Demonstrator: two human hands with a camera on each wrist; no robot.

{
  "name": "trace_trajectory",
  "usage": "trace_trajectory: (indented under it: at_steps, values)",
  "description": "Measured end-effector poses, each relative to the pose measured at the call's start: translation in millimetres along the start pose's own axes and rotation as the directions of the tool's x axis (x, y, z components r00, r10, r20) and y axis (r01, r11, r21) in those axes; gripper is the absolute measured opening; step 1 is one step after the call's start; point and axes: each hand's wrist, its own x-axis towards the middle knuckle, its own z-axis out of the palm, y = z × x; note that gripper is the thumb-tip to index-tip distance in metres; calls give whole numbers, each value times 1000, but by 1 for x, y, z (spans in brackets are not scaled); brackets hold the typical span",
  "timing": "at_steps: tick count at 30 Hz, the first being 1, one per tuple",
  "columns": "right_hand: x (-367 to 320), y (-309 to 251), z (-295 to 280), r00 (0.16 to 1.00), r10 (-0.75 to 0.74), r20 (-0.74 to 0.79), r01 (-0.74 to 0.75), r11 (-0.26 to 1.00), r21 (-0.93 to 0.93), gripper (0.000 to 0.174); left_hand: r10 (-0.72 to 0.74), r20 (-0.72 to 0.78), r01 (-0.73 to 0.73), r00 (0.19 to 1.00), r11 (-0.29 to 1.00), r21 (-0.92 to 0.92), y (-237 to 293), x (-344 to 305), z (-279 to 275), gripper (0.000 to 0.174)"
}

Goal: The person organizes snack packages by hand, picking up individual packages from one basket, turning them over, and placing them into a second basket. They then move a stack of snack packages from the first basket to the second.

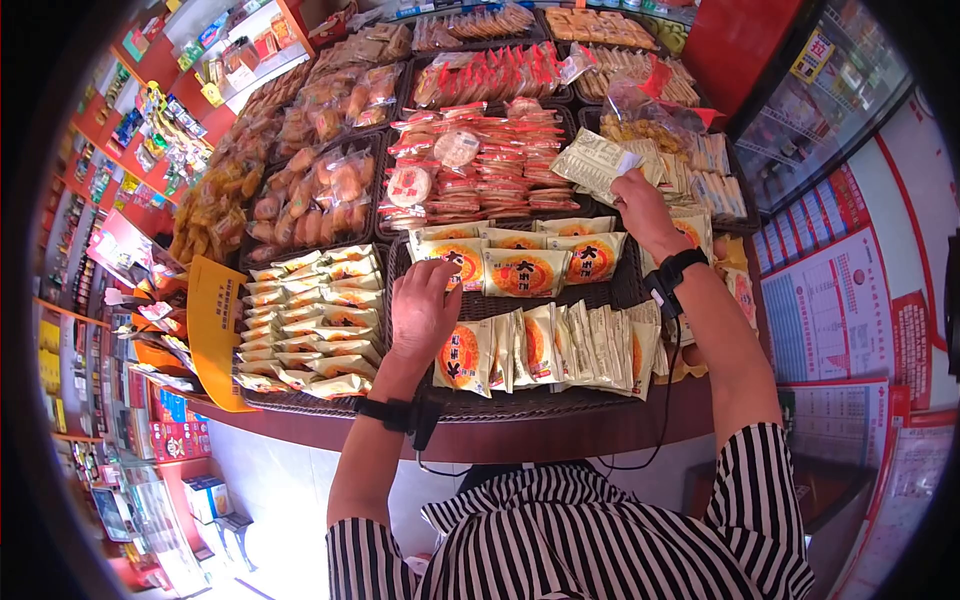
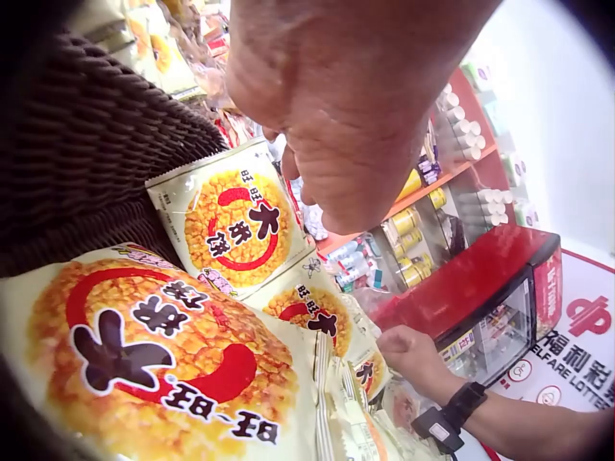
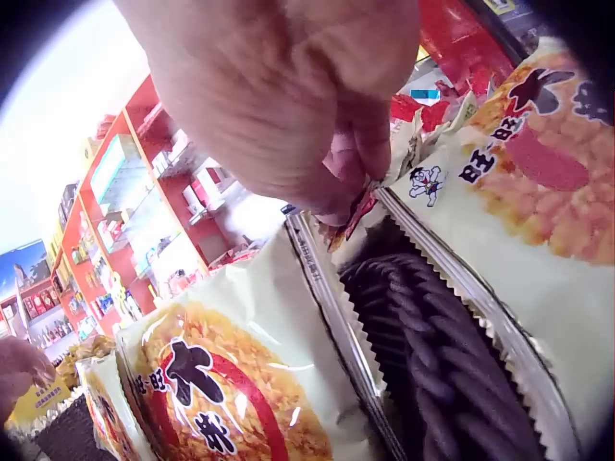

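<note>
In the head view my right hand (image 1: 648,215) pinches the edge of a cream rice cracker packet (image 1: 592,163) at the back right. Close up in the right wrist view, the right hand (image 3: 288,106) has its fingertips together at a packet edge, above two large packets. My left hand (image 1: 425,308) is at the left end of a row of standing rice cracker packets (image 1: 525,268), fingertips right at the first one. From the left wrist, the left hand (image 2: 336,125) shows loosely bent fingers beside a packet (image 2: 235,216). A front row of packets (image 1: 540,345) leans in the same dark wicker basket.
Stacked cracker packets (image 1: 310,325) fill the basket to the left, beside a yellow card (image 1: 215,335). Behind are baskets of red-wrapped crackers (image 1: 480,160) and bagged buns (image 1: 315,200). A glass-door cooler (image 1: 815,90) stands right; stocked shelves line the left.
</note>
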Motion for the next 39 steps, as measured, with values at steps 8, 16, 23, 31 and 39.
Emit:
trace_trajectory:
  at_steps: [8, 16, 23, 31, 39]
  values:
    - [2, 3, 0, 998, -6, 69, 18, 986, -168, 16, -30, 23, 31, 999, 999, -36, 8, -9, -6, 25]
    - [7, 7, -12, 913, -49, -406, 97, 990, 99, 9, -115, -26, 108, 993, 976, -188, 24, -14, -23, 19]
    - [-46, -52, -121, 796, 297, -528, 112, 785, 609, 4, -153, -7, 142, 988, 932, -332, 47, -8, -44, 18]
    - [-119, -139, -155, 809, 459, -367, -132, 750, 648, 6, 211, 259, 52, 943, 673, -737, 109, -5, -57, 67]
    - [-109, -187, -121, 918, 348, -191, -172, 783, 598, 11, 126, 420, 383, 899, 240, -892, 114, -42, -52, 57]
